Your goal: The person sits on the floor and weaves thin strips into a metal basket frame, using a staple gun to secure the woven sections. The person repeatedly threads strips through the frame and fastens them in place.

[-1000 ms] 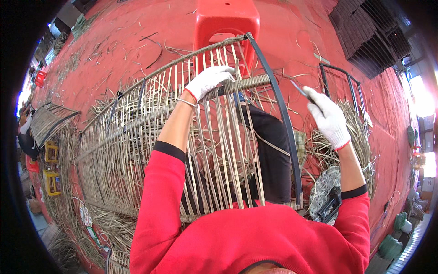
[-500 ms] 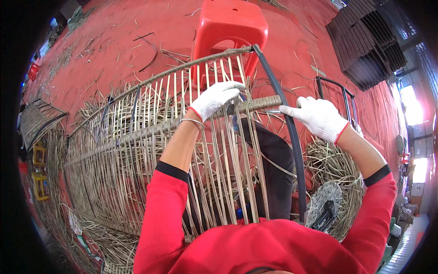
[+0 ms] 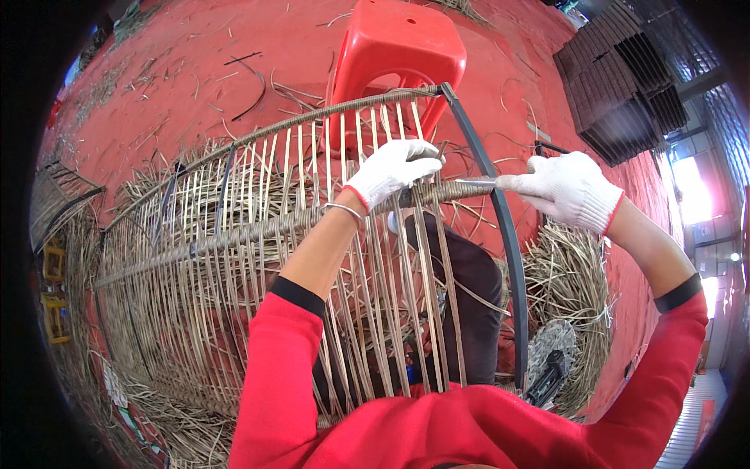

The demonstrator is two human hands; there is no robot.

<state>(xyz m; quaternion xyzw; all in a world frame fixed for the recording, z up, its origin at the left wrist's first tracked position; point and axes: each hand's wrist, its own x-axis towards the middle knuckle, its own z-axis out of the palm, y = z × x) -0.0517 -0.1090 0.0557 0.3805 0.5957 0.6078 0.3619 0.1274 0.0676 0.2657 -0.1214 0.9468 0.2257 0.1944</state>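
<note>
A dark metal frame (image 3: pixel 511 273) lies across my lap, with several pale flat strips (image 3: pixel 426 289) strung over it. A wrapped middle rail (image 3: pixel 269 228) runs from the far left toward the frame's right side. My left hand (image 3: pixel 398 168), in a white knit glove, is closed over this rail near its right end; its grip partly hides the strips there. My right hand (image 3: pixel 564 187), gloved alike, pinches a thin, pale, shiny flat piece (image 3: pixel 475 182) just right of the frame's side bar. Its tip lies against the rail's end; whether it is a strip or a blade is unclear.
A red plastic stool (image 3: pixel 398 47) stands beyond the frame and meets its far edge. Loose strips pile up beneath the frame and in a bundle (image 3: pixel 570 281) at right. Stacked dark woven panels (image 3: pixel 617 78) stand at the upper right; yellow stools (image 3: pixel 55 305) are at far left.
My right hand has moved a little right and turned, with the shiny piece now showing longer. My left hand has slid slightly right along the rail. The whole view has shifted slightly.
</note>
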